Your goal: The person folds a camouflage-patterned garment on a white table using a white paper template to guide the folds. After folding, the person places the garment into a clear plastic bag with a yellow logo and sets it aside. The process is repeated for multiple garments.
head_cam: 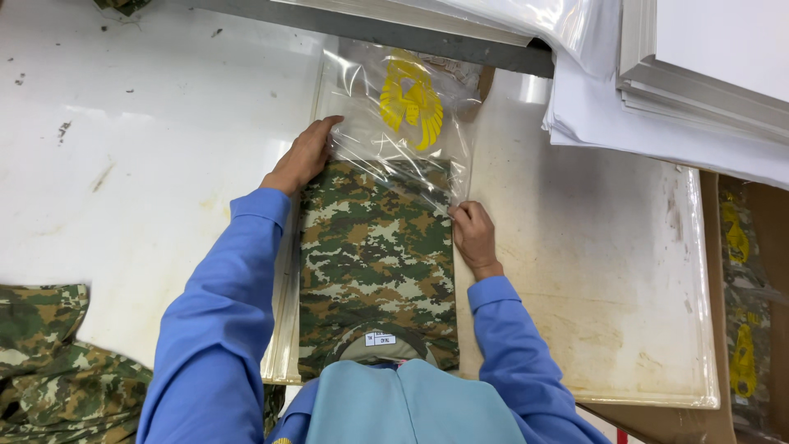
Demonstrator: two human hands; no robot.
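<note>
A folded camouflage shirt (376, 263) lies on the white bench (148, 164) directly below the person, its collar end nearest the body and its far end tucked into the mouth of a clear plastic bag (403, 107) printed with a yellow emblem. The left hand (306, 154) lies with fingers spread along the bag's left edge, just beyond the shirt's far left corner. The right hand (474, 237) sits against the shirt's right edge, thumb and fingers pinching the bag's film there.

The shirt looks soft and light, likely to bunch or lose its fold unless carried flat from both long sides. The bag is thin, slippery and crinkly; its open edges seem the surest places to grip.

Right of the shirt lies a stained clear sheet (592, 271), and beyond that a stack of white boards (707, 66) overhangs the bench. More camouflage cloth (49, 362) is heaped to the shirt's left, well apart. Further printed bags (740, 329) stand at the far right.
</note>
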